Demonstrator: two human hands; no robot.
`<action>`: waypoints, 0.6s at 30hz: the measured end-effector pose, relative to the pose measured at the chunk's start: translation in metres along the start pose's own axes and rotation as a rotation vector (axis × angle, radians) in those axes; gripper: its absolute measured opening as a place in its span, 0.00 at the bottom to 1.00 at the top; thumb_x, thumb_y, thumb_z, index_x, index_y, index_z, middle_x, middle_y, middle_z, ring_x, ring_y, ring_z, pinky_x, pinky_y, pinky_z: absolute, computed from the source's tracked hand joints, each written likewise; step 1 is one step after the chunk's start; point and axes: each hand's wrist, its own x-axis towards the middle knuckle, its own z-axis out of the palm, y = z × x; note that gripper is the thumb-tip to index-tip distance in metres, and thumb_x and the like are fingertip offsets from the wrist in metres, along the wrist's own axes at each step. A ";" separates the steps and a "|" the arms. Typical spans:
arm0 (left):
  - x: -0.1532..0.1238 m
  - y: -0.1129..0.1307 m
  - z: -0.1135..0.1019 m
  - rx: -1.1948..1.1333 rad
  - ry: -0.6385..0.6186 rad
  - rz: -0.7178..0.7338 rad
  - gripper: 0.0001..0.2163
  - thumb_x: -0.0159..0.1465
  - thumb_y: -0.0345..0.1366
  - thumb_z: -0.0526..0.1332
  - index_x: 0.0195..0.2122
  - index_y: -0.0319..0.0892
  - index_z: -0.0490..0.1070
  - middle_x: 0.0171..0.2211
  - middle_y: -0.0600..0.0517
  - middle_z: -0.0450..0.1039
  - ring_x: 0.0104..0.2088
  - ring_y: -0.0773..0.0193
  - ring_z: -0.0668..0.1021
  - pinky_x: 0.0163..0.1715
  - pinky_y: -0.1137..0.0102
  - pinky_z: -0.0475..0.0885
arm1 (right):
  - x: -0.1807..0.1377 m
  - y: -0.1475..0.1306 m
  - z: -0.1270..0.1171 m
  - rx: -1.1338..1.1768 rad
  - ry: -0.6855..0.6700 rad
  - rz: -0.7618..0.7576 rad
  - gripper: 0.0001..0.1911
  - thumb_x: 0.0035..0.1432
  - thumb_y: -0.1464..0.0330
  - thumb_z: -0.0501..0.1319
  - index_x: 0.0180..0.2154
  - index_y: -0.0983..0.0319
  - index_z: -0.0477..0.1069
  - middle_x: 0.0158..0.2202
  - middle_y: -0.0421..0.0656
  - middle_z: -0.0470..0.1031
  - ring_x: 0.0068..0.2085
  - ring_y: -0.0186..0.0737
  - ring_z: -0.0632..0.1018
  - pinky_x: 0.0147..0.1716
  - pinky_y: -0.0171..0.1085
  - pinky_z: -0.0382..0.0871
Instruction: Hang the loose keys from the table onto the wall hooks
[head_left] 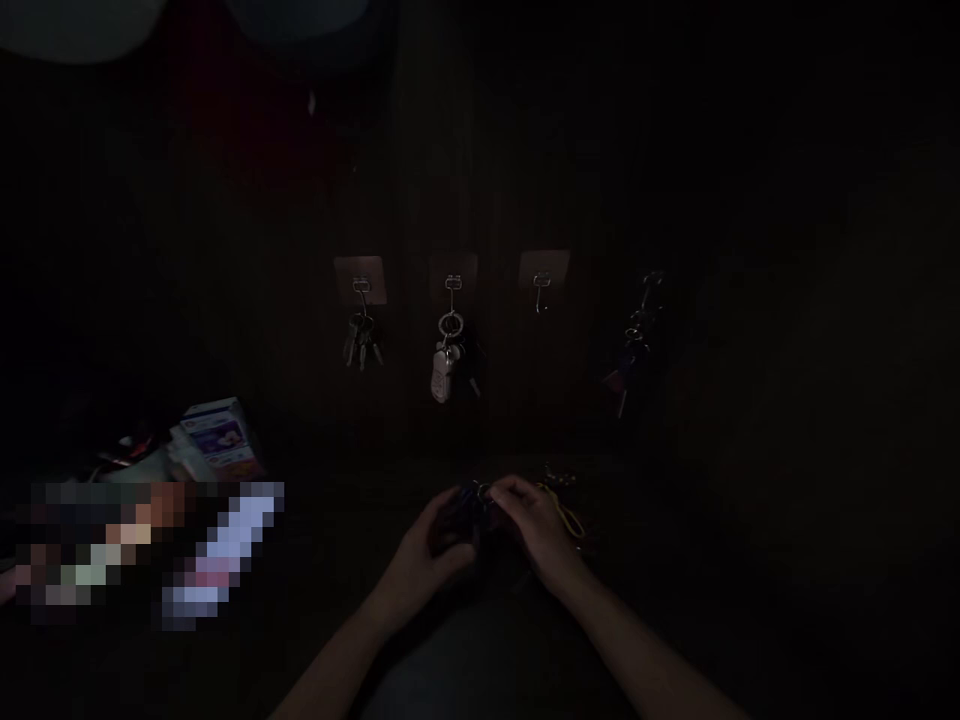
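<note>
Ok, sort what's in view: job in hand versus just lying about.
Likely the job:
dark ringed item between left hand and right hand
hanging keys
wall hooks

Apparently lying about:
box at left
blurred-out items
yellow cord (uncertain)

A dark table (pixel 330 530) carries the things; in the gloom its surface barely shows and its edges cannot be made out. The landmark is the white-and-purple carton (pixel 219 430). Just left of the carton lies a crumpled whitish item (pixel 187 455), and farther left, something red and shiny (pixel 133 450), too dim to name. On the near side of the carton is a pale pixelated strip (pixel 225 550), with a multicoloured pixelated patch (pixel 97 560) to its left. Well to the carton's right lies a looped yellow cord (pixel 571 522), small glinting bits (pixel 559 478) just beyond it.
</note>
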 end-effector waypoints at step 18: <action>0.001 0.013 0.000 0.109 0.191 -0.068 0.14 0.54 0.37 0.62 0.43 0.43 0.71 0.40 0.49 0.76 0.43 0.58 0.76 0.44 0.65 0.70 | -0.001 -0.002 0.003 -0.122 0.007 -0.015 0.15 0.45 0.56 0.64 0.22 0.61 0.70 0.19 0.36 0.67 0.23 0.33 0.68 0.23 0.32 0.62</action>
